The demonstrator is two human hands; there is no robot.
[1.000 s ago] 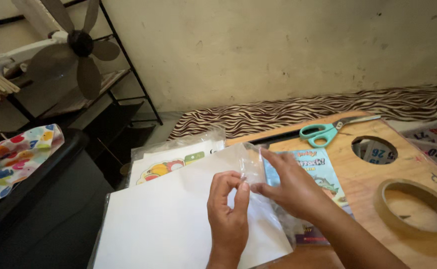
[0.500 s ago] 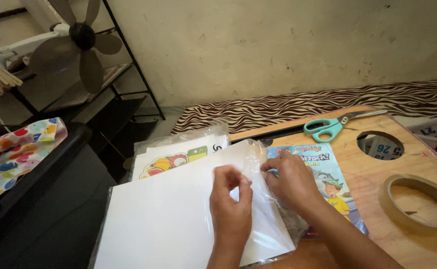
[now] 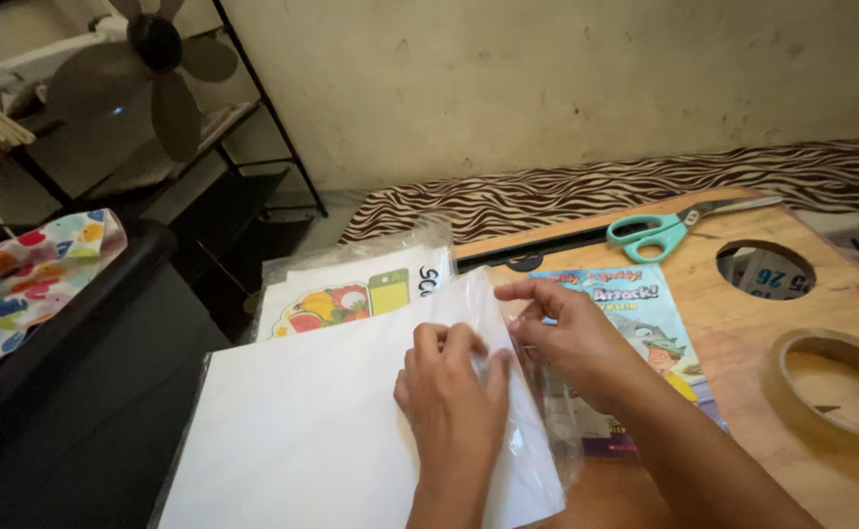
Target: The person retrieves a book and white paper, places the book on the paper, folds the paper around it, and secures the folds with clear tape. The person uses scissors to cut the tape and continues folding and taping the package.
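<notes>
A large white sheet in a clear plastic sleeve [image 3: 312, 431] lies in front of me. My left hand [image 3: 454, 392] rests on its right part, fingers curled and pressing the clear plastic flap [image 3: 532, 431] down. My right hand [image 3: 572, 333] is beside it, fingertips pinching the flap's edge near the sheet's upper right corner. Under my right forearm lies a blue illustrated book [image 3: 635, 323] on the wooden board [image 3: 743, 343].
Teal scissors [image 3: 660, 230] and a black ruler [image 3: 537, 250] lie at the board's far edge. A tape roll [image 3: 826, 387] sits at right near a round hole [image 3: 764, 269]. A bagged picture sheet [image 3: 351, 289] lies behind. A fan [image 3: 150, 59] and black shelf stand at left.
My hands lowered the clear flap from above the sheet down onto it. Both hands now press it flat, and the view has shifted slightly closer.
</notes>
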